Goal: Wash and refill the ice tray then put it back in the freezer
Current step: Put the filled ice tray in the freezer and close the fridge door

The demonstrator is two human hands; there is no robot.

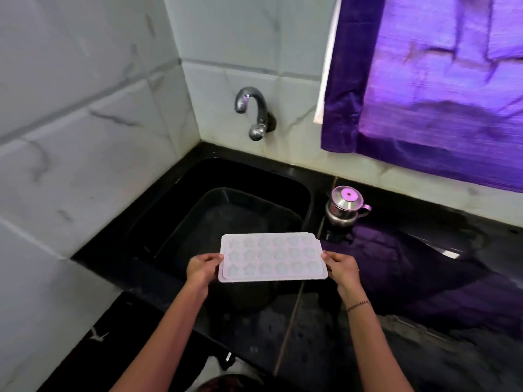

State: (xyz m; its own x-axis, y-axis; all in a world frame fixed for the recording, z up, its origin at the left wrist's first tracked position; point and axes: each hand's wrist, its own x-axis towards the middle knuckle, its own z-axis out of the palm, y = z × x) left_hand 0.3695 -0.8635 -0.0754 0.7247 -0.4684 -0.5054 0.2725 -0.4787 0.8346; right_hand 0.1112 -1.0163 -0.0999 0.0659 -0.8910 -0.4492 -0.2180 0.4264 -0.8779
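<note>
A pale lilac ice tray [271, 257] with several star and flower shaped cells is held level over the front edge of the black sink [169, 199]. My left hand [202, 268] grips its left short edge, thumb on top. My right hand [342, 267] grips the right short edge the same way. A black plastic tub [226, 213] sits inside the sink under the tray. The metal wall tap [253, 113] hangs above the sink's back; no water runs from it.
A small steel pot with a lid [345, 207] stands on the black counter [424, 292] just right of the sink. A purple curtain [438, 80] hangs at the upper right. White tiled walls close the left and back.
</note>
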